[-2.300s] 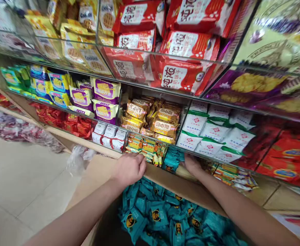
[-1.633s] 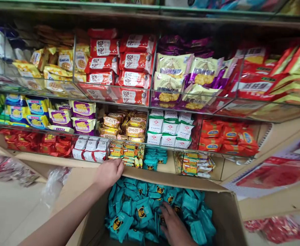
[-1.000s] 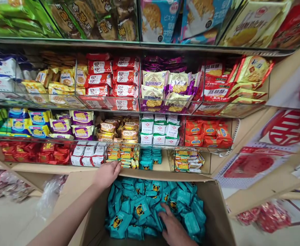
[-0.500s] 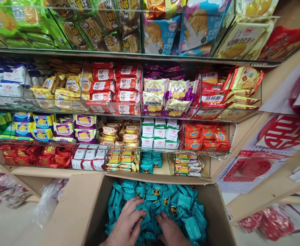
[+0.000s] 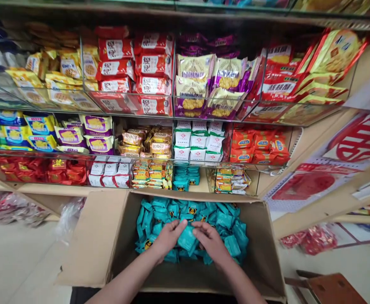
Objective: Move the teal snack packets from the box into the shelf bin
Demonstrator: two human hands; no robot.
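A cardboard box (image 5: 117,249) with its flaps open holds a heap of small teal snack packets (image 5: 225,220), some with a round black and yellow print. Over the heap, one teal packet (image 5: 187,238) is pinched between both hands. My left hand (image 5: 168,237) grips its left side with the thumb on top. At its right edge, my right hand (image 5: 212,242) closes thumb and fingers on the same packet. The fingers' undersides are hidden.
Glass-fronted shelves of wrapped biscuits rise behind the box. Similar teal packets (image 5: 181,177) stand in a bottom compartment, beside yellow-green packets (image 5: 151,175). A brown wooden stool (image 5: 336,289) is at lower right, and a clear plastic bag (image 5: 69,217) hangs at left.
The hands were spread in the heap; they have come together and lifted a teal packet between them. The view has tipped downward, showing more of the box's near side.
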